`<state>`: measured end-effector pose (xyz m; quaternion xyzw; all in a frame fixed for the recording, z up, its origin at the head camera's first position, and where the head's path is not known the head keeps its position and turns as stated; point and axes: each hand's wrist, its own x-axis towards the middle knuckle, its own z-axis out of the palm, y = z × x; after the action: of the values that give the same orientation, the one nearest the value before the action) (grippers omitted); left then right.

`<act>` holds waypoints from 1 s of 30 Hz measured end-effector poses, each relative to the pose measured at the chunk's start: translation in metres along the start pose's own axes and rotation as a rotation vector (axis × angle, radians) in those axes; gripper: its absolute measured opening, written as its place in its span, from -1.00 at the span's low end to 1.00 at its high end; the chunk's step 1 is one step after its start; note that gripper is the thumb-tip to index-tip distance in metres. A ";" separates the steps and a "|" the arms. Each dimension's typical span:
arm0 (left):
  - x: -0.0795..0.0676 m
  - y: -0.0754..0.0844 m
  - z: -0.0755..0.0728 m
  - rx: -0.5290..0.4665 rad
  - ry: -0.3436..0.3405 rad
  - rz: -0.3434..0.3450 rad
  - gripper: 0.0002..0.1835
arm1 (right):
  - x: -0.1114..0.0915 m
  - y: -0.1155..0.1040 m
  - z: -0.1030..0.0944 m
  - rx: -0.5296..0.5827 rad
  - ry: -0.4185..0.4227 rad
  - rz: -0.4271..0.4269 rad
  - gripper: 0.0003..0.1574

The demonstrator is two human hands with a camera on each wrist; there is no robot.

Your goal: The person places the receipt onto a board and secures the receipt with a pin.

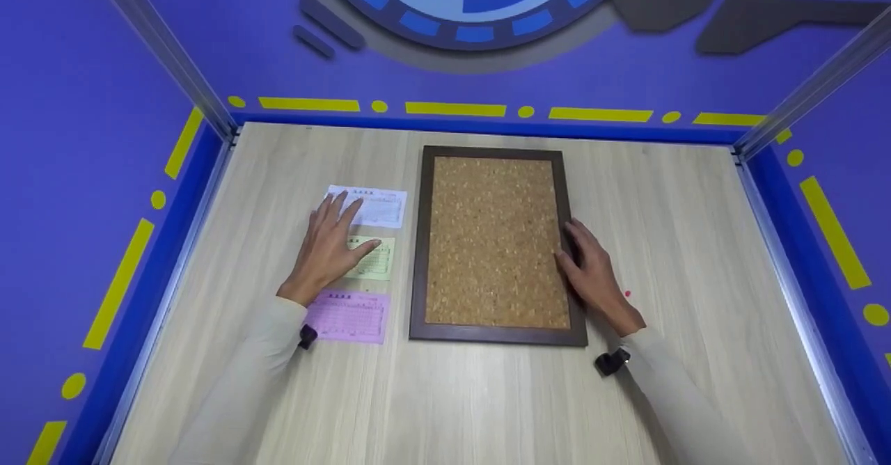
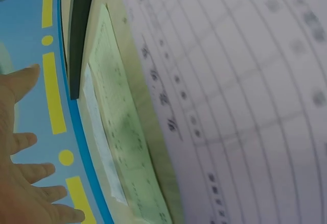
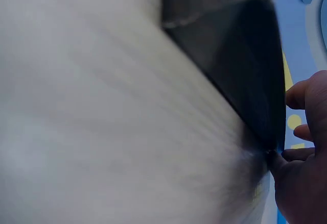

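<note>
Left of the cork board, on the bench, lie a white slip, green slip and purple slip. The left hand spreads its fingers over the first two, contact unclear; the right hand grips the cork board's right edge with fingers and thumb.

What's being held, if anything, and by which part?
The right hand holds the corkboard by its frame's right edge; how firmly isn't clear. The left hand holds nothing.

Soft light brightens the tabletop; up close, the lilac slip looks blurred.
</note>
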<state>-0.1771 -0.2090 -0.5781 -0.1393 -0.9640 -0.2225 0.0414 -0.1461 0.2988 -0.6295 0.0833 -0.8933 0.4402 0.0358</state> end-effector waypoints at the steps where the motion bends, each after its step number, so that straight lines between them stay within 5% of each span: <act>1: -0.001 -0.002 -0.001 -0.005 0.001 0.005 -0.04 | 0.000 0.001 0.000 0.000 0.001 -0.001 -0.26; 6: -0.001 -0.011 -0.005 -0.058 -0.001 -0.003 -0.13 | 0.000 0.004 -0.001 0.002 0.022 -0.006 -0.30; 16: -0.002 -0.037 -0.007 -0.185 -0.026 -0.136 -0.29 | -0.002 0.010 0.000 0.009 0.050 -0.027 -0.34; 30: -0.013 -0.071 -0.010 -0.294 -0.029 -0.123 -0.42 | -0.002 0.011 0.003 0.029 0.060 -0.031 -0.35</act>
<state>-0.1854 -0.2782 -0.6005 -0.0879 -0.9283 -0.3611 -0.0068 -0.1460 0.3033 -0.6397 0.0844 -0.8840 0.4547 0.0682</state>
